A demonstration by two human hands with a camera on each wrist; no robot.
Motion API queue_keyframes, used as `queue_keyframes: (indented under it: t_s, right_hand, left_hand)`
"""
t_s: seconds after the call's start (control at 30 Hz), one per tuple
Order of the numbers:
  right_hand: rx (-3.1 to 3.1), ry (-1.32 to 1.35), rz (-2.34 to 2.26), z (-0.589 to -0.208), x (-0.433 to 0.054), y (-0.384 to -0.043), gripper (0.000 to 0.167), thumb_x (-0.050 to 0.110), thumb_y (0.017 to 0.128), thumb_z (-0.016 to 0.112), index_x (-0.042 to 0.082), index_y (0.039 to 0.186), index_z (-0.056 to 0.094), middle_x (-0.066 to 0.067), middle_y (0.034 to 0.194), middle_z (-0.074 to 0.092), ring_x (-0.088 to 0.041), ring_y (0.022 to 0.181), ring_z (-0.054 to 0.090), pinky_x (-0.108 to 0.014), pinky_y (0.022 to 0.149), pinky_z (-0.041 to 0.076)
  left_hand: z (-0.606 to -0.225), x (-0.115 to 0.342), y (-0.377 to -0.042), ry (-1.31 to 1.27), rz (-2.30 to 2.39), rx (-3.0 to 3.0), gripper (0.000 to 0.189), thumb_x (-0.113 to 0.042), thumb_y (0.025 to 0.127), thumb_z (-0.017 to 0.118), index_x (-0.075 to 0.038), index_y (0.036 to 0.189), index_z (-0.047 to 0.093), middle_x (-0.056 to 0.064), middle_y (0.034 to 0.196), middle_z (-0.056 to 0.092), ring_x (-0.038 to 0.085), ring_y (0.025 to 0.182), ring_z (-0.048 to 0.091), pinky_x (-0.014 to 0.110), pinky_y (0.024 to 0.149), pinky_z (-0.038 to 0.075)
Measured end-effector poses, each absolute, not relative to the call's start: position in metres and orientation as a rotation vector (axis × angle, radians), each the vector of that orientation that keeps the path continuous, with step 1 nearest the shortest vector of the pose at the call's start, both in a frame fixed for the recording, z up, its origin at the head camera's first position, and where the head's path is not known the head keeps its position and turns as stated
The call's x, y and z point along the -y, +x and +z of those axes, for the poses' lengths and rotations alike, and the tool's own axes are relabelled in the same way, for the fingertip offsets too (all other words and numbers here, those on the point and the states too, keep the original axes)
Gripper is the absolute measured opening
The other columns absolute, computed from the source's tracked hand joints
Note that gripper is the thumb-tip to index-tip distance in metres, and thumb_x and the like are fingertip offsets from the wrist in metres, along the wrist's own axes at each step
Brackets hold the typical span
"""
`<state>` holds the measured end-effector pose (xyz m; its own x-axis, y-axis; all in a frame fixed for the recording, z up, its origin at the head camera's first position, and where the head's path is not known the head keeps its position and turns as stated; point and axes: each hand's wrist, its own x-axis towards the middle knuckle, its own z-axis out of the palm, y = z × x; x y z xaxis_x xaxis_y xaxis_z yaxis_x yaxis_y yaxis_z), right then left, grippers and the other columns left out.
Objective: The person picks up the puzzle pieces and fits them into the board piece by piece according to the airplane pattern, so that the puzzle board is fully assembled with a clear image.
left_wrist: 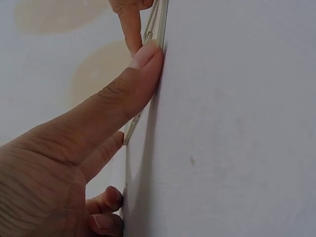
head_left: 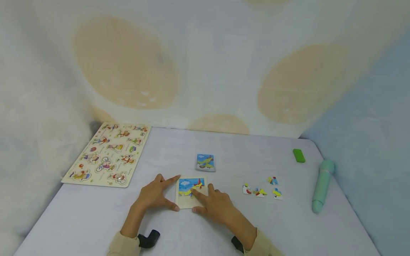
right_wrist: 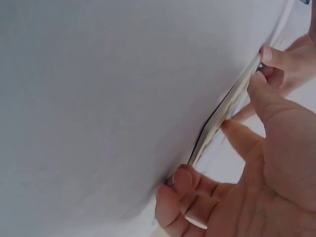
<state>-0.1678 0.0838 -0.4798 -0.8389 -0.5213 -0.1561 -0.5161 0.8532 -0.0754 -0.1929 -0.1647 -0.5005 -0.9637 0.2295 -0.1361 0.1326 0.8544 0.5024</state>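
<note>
A small jigsaw puzzle board (head_left: pixel 187 203) with a pale frame lies flat on the table, its upper part filled with blue and yellow picture pieces (head_left: pixel 189 185). My left hand (head_left: pixel 153 193) holds the board by its left side, forefinger at the far corner and thumb at the near corner. With a straight forefinger, my right hand (head_left: pixel 217 206) presses on the pieces. Its thumb rests at the near edge, and other fingers lie along the right side. In the right wrist view, the board (right_wrist: pixel 224 108) appears edge-on between both hands. Several loose puzzle pieces (head_left: pixel 260 192) lie to the right.
Behind the board is a small picture block (head_left: pixel 205 162) with an airplane design. A large wooden figure puzzle (head_left: pixel 105 153) lies at the left. Farther right are a green block (head_left: pixel 299 155) and a mint-green cylinder (head_left: pixel 322 186). Cloth walls (head_left: pixel 221 71) border the table.
</note>
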Motion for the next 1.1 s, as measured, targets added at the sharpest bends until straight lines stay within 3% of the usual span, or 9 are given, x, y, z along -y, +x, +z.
queue_keyframes:
  t_s: [0.2,0.37,0.7,1.1]
  right_hand:
    - [-2.881,-0.826,-0.11,-0.482,-0.089,-0.172,0.063,0.064,0.092,0.052,0.044,0.15,0.038,-0.008,0.103,0.049,-0.016,0.07,0.048,-0.028,0.056,0.042]
    - [-2.859,-0.766,-0.194,-0.479,-0.104,-0.173,0.068,0.062,0.089,0.06,0.044,0.15,0.038,-0.002,0.093,0.044,-0.012,0.065,0.044,-0.024,0.053,0.036]
    - [-2.928,-0.645,-0.436,-0.472,-0.148,-0.177,0.063,0.052,0.088,0.068,0.035,0.146,0.049,-0.005,0.101,0.049,-0.012,0.063,0.042,-0.024,0.051,0.032]
    - [-3.014,-0.352,-0.688,-0.471,-0.218,-0.188,0.066,0.038,0.085,0.076,0.021,0.145,0.053,-0.007,0.096,0.049,-0.011,0.062,0.038,-0.024,0.053,0.035]
  left_hand:
    - [-0.503,0.164,-0.193,0.267,0.737,-2.833,0.109,-0.056,0.048,0.093,-0.032,0.146,0.051,0.004,0.093,0.039,0.017,0.072,0.041,0.031,0.058,0.033]
    - [-0.504,0.165,-0.193,0.249,0.732,-2.825,0.11,-0.057,0.048,0.093,-0.034,0.146,0.05,0.004,0.093,0.039,0.018,0.072,0.041,0.032,0.059,0.032]
    - [-0.504,0.169,-0.192,0.244,0.756,-2.826,0.111,-0.057,0.047,0.093,-0.033,0.147,0.049,0.004,0.093,0.038,0.018,0.072,0.039,0.032,0.059,0.031]
    - [-0.501,0.164,-0.192,0.248,0.763,-2.825,0.111,-0.057,0.047,0.093,-0.033,0.147,0.049,0.005,0.093,0.039,0.018,0.072,0.04,0.032,0.059,0.031]
